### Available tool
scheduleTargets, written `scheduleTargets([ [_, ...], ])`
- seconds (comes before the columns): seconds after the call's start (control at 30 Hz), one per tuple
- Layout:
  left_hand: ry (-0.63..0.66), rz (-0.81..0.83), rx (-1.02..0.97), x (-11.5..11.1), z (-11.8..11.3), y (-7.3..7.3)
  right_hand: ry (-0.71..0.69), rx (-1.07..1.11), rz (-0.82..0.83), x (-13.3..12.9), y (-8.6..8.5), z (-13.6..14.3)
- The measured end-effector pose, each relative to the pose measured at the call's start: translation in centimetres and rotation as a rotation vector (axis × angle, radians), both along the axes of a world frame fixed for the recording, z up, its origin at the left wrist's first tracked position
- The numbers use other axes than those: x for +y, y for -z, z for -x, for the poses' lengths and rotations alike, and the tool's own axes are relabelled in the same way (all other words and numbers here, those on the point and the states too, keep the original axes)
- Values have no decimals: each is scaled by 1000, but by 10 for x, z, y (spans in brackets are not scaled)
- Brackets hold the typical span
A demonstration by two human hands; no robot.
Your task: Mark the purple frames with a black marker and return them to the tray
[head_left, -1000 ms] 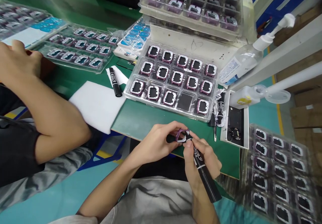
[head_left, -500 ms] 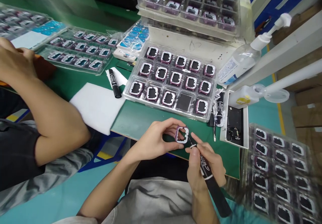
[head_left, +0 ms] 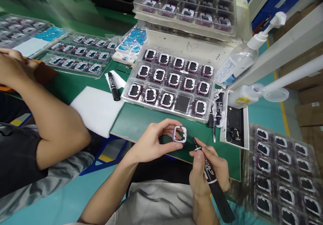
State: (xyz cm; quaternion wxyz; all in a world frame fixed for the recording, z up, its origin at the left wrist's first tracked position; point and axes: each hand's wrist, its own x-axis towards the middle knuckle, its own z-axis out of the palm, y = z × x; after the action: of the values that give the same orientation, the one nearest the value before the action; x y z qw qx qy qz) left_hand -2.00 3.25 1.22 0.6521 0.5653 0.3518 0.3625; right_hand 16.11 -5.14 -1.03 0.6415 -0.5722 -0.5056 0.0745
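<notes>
Between thumb and fingers, my left hand [head_left: 157,139] grips a small purple watch case [head_left: 180,134] with a white inner frame. My right hand [head_left: 210,167] is closed round a black marker pen [head_left: 210,176], its cap on the rear end and its bare tip pointing up toward the case. A small gap separates the tip from the case. Beyond my hands lies a clear plastic tray [head_left: 153,104] with rows of similar purple cases; one pocket [head_left: 182,103] in its front row holds no case.
A second marker [head_left: 113,87] and a white foam sheet [head_left: 94,112] lie to the left, near a co-worker's arm [head_left: 55,120]. A pump bottle [head_left: 238,61] and a small white box [head_left: 223,134] stand right. Stacked trays [head_left: 186,23] rise behind; another tray [head_left: 285,181] sits lower right.
My right hand has drawn the marker tip away from the watch case, down and to the right. My left hand still holds the case, shifted slightly left.
</notes>
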Motion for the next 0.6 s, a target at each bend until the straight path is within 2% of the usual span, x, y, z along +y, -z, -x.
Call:
scheduleTargets([
  [0.17, 13, -93, 75, -1, 1, 1, 39, -15, -77, 0, 8, -1],
  [0.33, -49, -428, 225, -1, 3, -1, 61, 3, -93, 1, 10, -1],
  [0.47, -95, -743, 396, 16, -1, -21, 83, -29, -129, 1, 12, -2],
  [0.6, -94, -996, 712, 52, -13, -41, 68, -24, -125, 0, 16, -4],
])
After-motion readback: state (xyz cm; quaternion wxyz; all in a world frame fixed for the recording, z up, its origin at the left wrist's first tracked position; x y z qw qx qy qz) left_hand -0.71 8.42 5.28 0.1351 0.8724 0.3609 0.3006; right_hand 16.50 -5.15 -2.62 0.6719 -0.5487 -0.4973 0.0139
